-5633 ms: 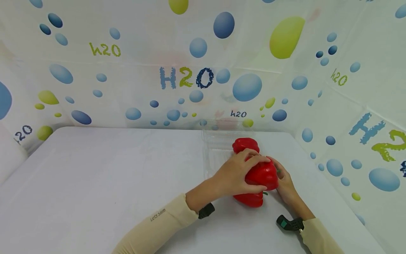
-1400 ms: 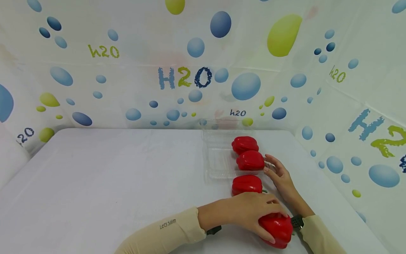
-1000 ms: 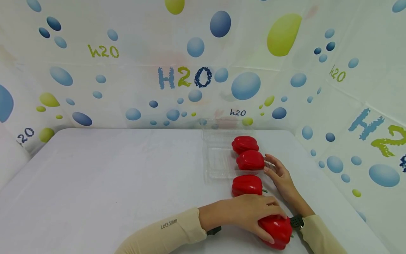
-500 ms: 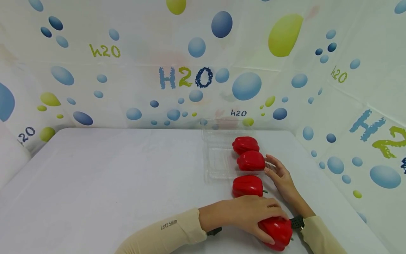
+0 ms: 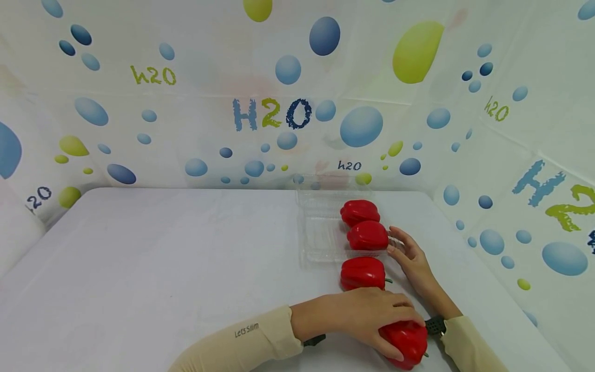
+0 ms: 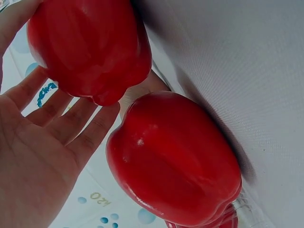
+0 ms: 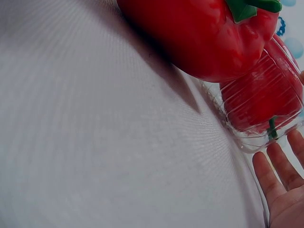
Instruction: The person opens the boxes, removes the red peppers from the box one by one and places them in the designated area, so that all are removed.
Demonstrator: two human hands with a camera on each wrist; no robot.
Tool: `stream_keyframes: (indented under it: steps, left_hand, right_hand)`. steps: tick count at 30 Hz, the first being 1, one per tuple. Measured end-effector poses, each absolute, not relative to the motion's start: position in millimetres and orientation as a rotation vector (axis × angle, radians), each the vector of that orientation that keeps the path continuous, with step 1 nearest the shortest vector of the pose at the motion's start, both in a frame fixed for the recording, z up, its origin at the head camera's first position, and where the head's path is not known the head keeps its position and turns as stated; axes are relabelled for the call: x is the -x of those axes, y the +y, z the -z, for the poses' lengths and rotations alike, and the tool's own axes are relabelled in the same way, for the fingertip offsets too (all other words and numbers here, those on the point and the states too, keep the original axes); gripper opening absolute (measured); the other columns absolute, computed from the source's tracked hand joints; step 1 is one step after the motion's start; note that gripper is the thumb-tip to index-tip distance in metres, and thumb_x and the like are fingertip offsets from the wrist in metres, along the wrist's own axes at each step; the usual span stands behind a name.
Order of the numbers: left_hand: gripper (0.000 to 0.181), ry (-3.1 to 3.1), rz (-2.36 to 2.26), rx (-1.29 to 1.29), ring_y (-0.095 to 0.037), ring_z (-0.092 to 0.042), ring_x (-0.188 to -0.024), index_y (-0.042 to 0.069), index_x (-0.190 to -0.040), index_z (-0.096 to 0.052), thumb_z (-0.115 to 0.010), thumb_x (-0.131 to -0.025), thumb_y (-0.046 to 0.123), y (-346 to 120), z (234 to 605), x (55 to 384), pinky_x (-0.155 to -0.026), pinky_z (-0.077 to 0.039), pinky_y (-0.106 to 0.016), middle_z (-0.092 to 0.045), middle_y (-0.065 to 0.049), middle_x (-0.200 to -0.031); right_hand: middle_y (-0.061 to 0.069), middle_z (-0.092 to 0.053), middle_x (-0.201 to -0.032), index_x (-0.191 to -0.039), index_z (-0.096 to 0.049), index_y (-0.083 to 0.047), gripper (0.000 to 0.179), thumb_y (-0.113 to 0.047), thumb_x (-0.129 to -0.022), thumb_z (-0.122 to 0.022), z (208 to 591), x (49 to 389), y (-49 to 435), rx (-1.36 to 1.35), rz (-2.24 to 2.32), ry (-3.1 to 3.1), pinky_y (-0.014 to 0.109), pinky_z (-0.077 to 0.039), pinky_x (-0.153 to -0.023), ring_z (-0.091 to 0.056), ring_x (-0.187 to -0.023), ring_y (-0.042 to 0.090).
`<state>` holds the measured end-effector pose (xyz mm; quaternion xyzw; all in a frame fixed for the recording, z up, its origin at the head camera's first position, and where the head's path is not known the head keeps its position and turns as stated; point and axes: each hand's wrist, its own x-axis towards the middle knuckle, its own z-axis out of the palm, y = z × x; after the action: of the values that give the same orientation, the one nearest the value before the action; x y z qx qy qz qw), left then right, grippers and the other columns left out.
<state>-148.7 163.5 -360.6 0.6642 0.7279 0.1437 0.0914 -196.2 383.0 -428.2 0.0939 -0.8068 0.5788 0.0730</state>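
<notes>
- Gripping front red pepper (image 5: 406,341): left hand (image 5: 372,312), thumb and fingers curled over top and side, low in head view.
- Right hand (image 5: 415,261): fingers slightly spread, fairly straight, at right end of clear tray (image 5: 321,235); can't tell if touching.
- In tray, right half: rear pepper (image 5: 360,212), nearer pepper (image 5: 367,235), side by side.
- Loose red pepper (image 5: 362,273) on tabletop (image 5: 162,258), just in front of tray, between tray and left hand.
- Room: broad tabletop stretch left of tray and left sleeve (image 5: 251,333); narrower at right, table edge slants past right sleeve (image 5: 469,343). Far table edge meets backdrop (image 5: 195,119) behind tray. Bare tray floor left of peppers.
- Peppers glossy, smooth, blocky, lobed; tray thin ribbed see-through plastic; tabletop white, fine weave in wrist views; backdrop printed with blue and lime spots, H2O lettering.
- Left hand covers part of front pepper and overlaps loose pepper's near side. Held pepper cut off at top of left wrist view. Right hand cropped in right wrist view. Tray's rear panel hard to trace against backdrop. Front pepper's contact with table unclear.
</notes>
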Motion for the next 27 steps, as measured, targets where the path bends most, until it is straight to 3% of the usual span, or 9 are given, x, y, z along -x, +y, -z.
stream_keyframes:
  steps: [27]
  left_hand:
    - [0.059,2.131,-0.423,-1.927,0.006,-0.041,-0.119,0.021,-0.137,-0.048,-0.074,-0.086,0.035,164.5,358.7,148.2,-0.088,-0.033,-0.001,-0.050,0.008,-0.137]
  right_hand:
    - [0.011,-0.040,-0.147,-0.151,-0.030,-0.007,0.059,-0.018,-0.099,-0.056,428.5,197.1,383.9,-0.289,-1.745,-2.413,0.015,-0.046,-0.093,-0.052,-0.118,-0.001]
